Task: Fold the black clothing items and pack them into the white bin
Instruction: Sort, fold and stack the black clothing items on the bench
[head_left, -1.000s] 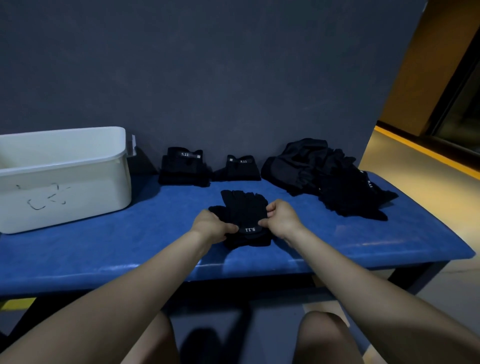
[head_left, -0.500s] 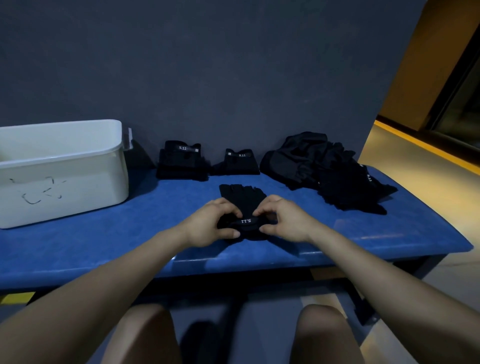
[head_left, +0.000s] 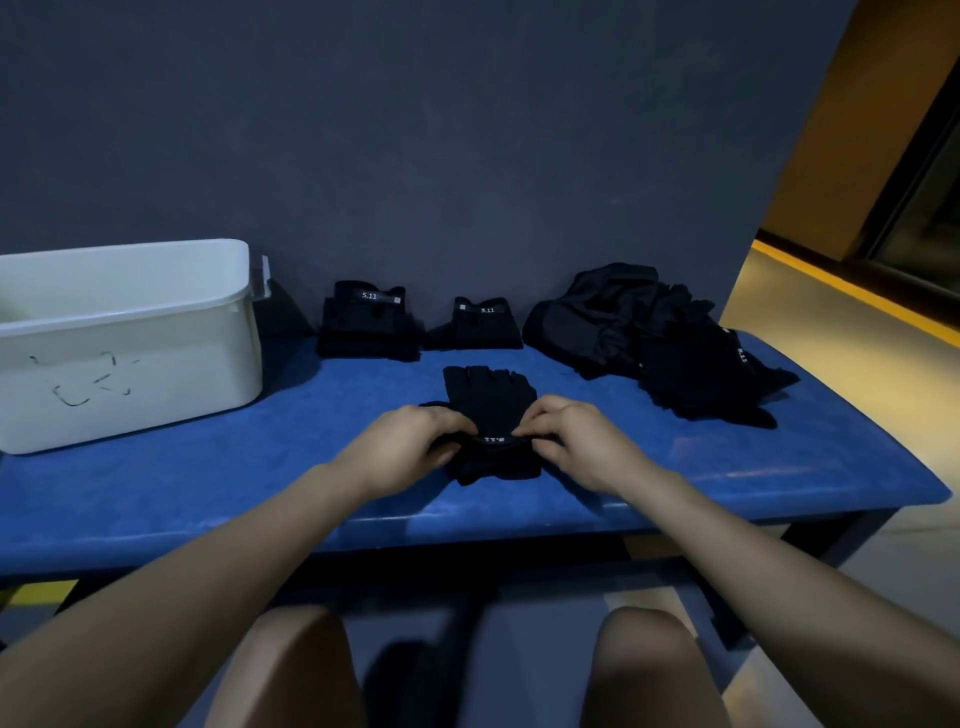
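Note:
A black glove (head_left: 488, 400) with a "5.11" cuff label lies in the middle of the blue bench, fingers pointing away from me. My left hand (head_left: 410, 441) pinches its cuff from the left, and my right hand (head_left: 576, 441) pinches the same cuff from the right. Two folded black stacks stand against the wall: a taller stack (head_left: 370, 323) and a smaller stack (head_left: 480, 325). An unfolded heap of black items (head_left: 654, 338) lies at the right. The white bin (head_left: 124, 338) stands at the bench's left end; its inside is hidden.
The blue bench (head_left: 208, 483) runs the full width, backed by a dark grey wall. My bare knees show below its front edge. A yellow-lit floor and a doorway lie beyond the bench's right end.
Both hands have drawn the glove's cuff up and toward the glove's middle, bunching the near part of it. The camera view has shifted a little downward.

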